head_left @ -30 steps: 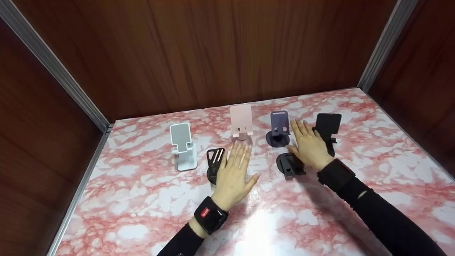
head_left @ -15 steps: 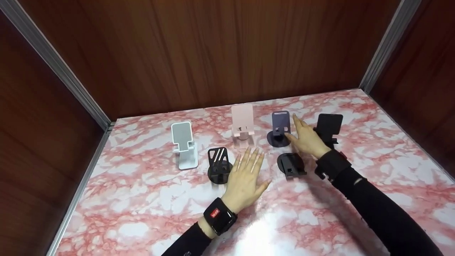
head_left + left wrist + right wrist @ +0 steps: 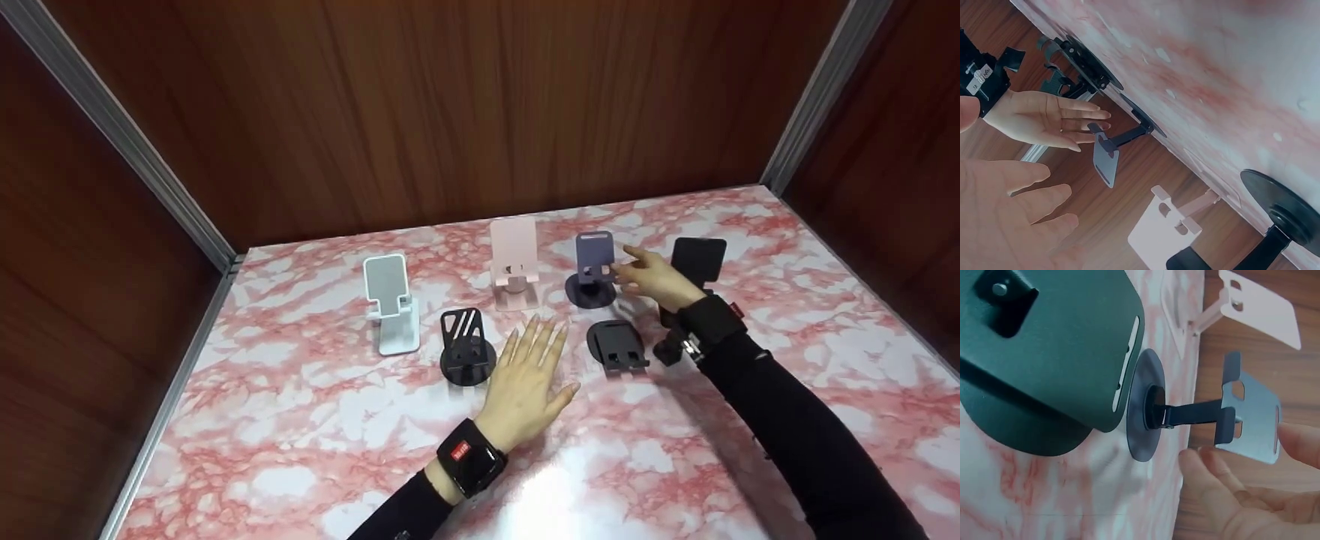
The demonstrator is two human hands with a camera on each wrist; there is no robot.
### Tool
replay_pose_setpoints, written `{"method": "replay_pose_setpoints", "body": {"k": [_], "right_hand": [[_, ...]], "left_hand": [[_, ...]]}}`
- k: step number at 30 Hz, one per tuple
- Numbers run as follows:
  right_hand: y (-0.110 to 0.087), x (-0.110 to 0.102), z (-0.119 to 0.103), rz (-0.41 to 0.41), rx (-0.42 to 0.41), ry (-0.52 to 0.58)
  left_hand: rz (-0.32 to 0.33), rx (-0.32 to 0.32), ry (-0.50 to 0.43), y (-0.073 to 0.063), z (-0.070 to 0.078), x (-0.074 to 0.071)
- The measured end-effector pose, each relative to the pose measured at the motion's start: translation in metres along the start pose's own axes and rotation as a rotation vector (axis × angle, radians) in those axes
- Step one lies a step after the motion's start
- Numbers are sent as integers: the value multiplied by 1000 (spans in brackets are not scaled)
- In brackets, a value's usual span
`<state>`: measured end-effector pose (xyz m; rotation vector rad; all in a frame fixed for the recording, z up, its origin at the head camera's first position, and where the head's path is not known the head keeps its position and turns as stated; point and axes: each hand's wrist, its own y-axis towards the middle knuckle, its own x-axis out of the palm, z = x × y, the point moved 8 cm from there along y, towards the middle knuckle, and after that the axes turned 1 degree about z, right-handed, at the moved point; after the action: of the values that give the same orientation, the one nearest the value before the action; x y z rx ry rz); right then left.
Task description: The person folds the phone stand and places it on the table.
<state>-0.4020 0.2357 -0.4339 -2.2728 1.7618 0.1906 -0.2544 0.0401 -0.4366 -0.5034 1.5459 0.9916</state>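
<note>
Beside the right edge of a purple phone stand [image 3: 595, 251] is my right hand [image 3: 660, 281], its fingers bent a little and reaching to the upright plate. In the right wrist view the fingertips of that hand [image 3: 1252, 506] lie around the stand's plate [image 3: 1255, 416]; whether they touch it I cannot tell. My left hand [image 3: 525, 390] is spread with straight fingers, holding nothing, to the right of a black slotted phone stand [image 3: 466, 364]. A folded black phone stand [image 3: 619, 349] lies between the hands.
A pink phone stand [image 3: 514, 244] stands at the back, and a white one [image 3: 385, 281] at the left. Behind my right hand, a taller black phone stand [image 3: 699, 259] is partly hidden. Wood-grain panels [image 3: 450, 112] enclose the red-and-white marbled table [image 3: 300, 420].
My right hand has moved left toward the purple stand, and its fingers have bent from straight. The left hand has shifted right, uncovering the black slotted stand.
</note>
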Motion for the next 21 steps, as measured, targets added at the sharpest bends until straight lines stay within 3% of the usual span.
{"method": "replay_pose_setpoints", "body": {"k": [8,21], "right_hand": [[4,-11,1,41,-40,81],[12,-2,-2,47,-107,104]], "left_hand": [[-4,5,-7,0,1,2],[2,2,-33,-3,-1,7]]}}
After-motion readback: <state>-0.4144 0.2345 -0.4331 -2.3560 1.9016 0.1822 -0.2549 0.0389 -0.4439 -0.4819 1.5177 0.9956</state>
